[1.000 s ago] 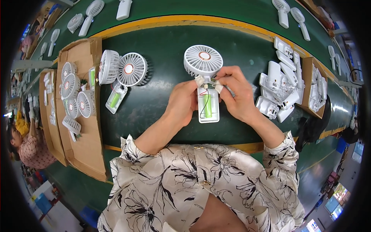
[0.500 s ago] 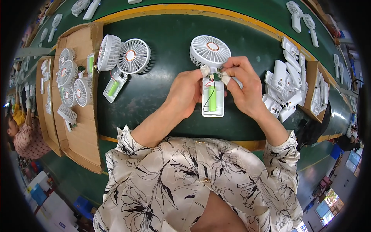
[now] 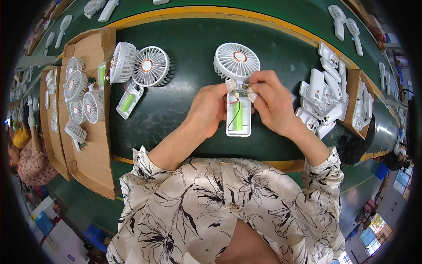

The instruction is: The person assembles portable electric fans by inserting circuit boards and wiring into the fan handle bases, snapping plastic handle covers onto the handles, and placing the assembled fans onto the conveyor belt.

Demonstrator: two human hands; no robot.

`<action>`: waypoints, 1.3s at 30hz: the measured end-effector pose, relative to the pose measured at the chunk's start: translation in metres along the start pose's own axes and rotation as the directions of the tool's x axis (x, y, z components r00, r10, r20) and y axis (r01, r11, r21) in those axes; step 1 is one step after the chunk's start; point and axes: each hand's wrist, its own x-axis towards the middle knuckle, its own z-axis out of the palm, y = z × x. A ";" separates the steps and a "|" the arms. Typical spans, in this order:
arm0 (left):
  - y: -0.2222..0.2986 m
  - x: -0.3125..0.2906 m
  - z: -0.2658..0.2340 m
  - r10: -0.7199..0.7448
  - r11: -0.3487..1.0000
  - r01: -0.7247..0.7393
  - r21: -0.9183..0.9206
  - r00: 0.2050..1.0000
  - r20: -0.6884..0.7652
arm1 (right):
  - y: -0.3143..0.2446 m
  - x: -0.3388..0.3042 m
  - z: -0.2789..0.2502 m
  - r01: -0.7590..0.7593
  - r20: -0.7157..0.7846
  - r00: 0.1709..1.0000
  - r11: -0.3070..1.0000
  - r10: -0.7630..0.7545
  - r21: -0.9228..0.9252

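In front of me lies a white handheld fan with a round slatted head and an open handle shell. A green battery cell with red and black wires sits in that shell. My left hand is closed around the shell's left side, its white-covered thumb tip by the neck. My right hand pinches at the small circuit board at the neck; its fingertips, also covered in white, partly hide the board.
At left, two more fans lie beside a cardboard tray holding several fan heads. A pile of white handle shells and a cardboard box stand at right. Finished-looking fans lie beyond the yellow edge strip. Another person is at far left.
The fan's handle end has shifted slightly left and toward me. My right fingers have drawn closer in over the circuit board; my left hand keeps its hold.
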 end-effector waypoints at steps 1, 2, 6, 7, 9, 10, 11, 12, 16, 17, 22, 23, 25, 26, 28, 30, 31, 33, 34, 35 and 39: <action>0.000 -0.001 0.001 0.005 1.000 -0.005 0.000 0.999 -0.042 | -0.001 -0.001 0.001 0.032 0.001 0.999 0.998 -0.032 -0.050; -0.003 0.001 -0.002 -0.004 1.000 0.003 -0.009 0.999 -0.038 | 0.000 -0.002 0.003 0.039 -0.001 0.999 0.998 -0.039 -0.050; -0.008 0.001 -0.009 -0.036 0.999 0.035 -0.017 0.998 -0.052 | 0.005 -0.010 0.009 0.148 -0.005 0.989 0.974 -0.151 -0.170; -0.009 0.000 -0.009 -0.029 0.999 0.028 -0.015 0.998 -0.054 | 0.005 -0.011 0.011 0.165 0.004 0.986 0.966 -0.168 -0.201; -0.011 -0.002 -0.010 -0.018 1.000 0.018 0.002 0.998 -0.067 | 0.003 -0.012 0.013 0.185 0.011 0.982 0.955 -0.188 -0.233; -0.013 -0.001 -0.011 0.008 1.000 -0.007 0.014 0.997 -0.083 | 0.002 -0.013 0.013 0.189 0.018 0.981 0.949 -0.191 -0.252; -0.013 -0.002 -0.011 0.012 1.000 -0.010 0.016 0.997 -0.081 | 0.001 -0.012 0.014 0.192 0.024 0.981 0.943 -0.193 -0.272; -0.013 -0.002 -0.011 0.012 0.999 -0.008 0.045 0.995 -0.095 | 0.000 -0.012 0.013 0.194 0.023 0.980 0.942 -0.196 -0.273; -0.014 -0.003 -0.012 0.016 0.996 -0.004 0.093 0.991 -0.130 | -0.002 -0.010 0.013 0.252 0.075 0.968 0.916 -0.240 -0.312; -0.014 -0.003 -0.012 0.015 0.995 -0.003 0.095 0.992 -0.128 | -0.002 -0.011 0.013 0.270 0.092 0.963 0.906 -0.254 -0.326; -0.020 -0.002 -0.018 0.022 0.972 -0.006 0.236 0.998 -0.066 | 0.000 -0.012 0.017 0.290 0.071 0.956 0.901 -0.283 -0.324; -0.021 -0.001 -0.020 0.019 0.971 -0.003 0.238 0.998 -0.064 | 0.000 -0.012 0.017 0.300 0.073 0.953 0.893 -0.293 -0.336; -0.024 0.000 -0.020 0.036 0.970 -0.013 0.243 0.995 -0.088 | 0.000 -0.014 0.015 0.298 0.123 0.955 0.889 -0.271 -0.349; -0.025 0.001 -0.020 0.030 0.969 -0.008 0.246 0.996 -0.085 | 0.000 -0.016 0.014 0.301 0.177 0.951 0.884 -0.253 -0.357; -0.026 0.001 -0.020 0.037 0.971 -0.011 0.239 0.994 -0.103 | 0.002 -0.017 0.015 0.304 0.178 0.950 0.883 -0.255 -0.357; -0.027 0.001 -0.019 0.044 0.972 -0.017 0.235 0.993 -0.111 | 0.004 -0.018 0.016 0.307 0.180 0.949 0.883 -0.258 -0.356; -0.028 0.001 -0.018 0.058 0.973 -0.029 0.229 0.991 -0.121 | 0.005 -0.019 0.017 0.298 0.191 0.950 0.893 -0.246 -0.336; -0.031 0.003 -0.021 0.061 0.973 -0.034 0.228 0.992 -0.111 | 0.006 -0.021 0.018 0.284 0.200 0.953 0.905 -0.229 -0.318; -0.032 0.004 -0.022 0.067 0.974 -0.043 0.224 0.993 -0.101 | 0.007 -0.021 0.019 0.273 0.150 0.961 0.894 -0.234 -0.355; -0.033 0.006 -0.021 0.062 0.973 -0.038 0.226 0.993 -0.100 | 0.007 -0.022 0.020 0.260 0.100 0.966 0.883 -0.240 -0.390; -0.034 0.009 -0.023 0.050 0.980 -0.024 0.196 0.991 -0.125 | 0.001 -0.022 0.020 0.121 0.094 0.992 0.897 -0.090 -0.424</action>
